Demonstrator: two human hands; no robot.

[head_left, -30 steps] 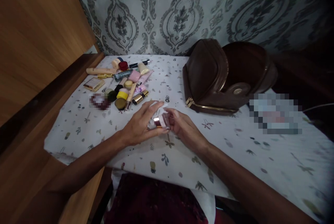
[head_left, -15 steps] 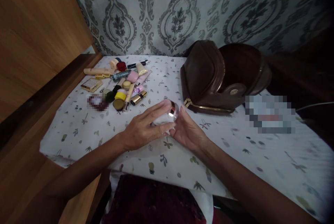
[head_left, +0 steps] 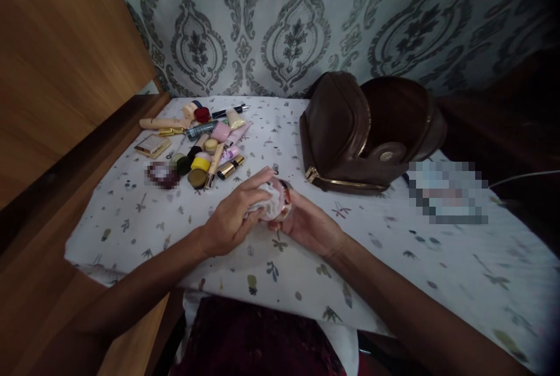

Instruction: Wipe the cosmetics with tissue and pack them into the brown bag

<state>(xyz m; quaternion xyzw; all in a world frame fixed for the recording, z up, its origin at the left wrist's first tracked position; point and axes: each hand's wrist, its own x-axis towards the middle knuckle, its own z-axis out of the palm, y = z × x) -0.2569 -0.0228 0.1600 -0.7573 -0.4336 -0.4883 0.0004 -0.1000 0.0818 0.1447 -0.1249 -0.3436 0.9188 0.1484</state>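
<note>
My left hand (head_left: 231, 215) is closed around a crumpled white cloth (head_left: 268, 205) and presses it against a round cosmetic jar (head_left: 286, 199). The jar is pinkish with a shiny rose-gold band, tilted on its side above the table. From the other side, my right hand (head_left: 314, 225) grips the jar, its fingers partly hidden behind it. Beyond the right hand stands an unzipped brown leather bag (head_left: 335, 131) with a gold zipper.
At the back left lies a cluster of cosmetics, among them a yellow-banded jar (head_left: 200, 161), a red-lidded jar (head_left: 202, 114), a gold compact (head_left: 152, 146) and a beige tube (head_left: 164, 124). A pixelated item (head_left: 446, 192) lies right. Patterned cloth covers the table (head_left: 175, 259).
The jar has turned in my hands, so the white cloth and the rose-gold rim show more. My left fingers have shifted on the cloth. The view has moved slightly.
</note>
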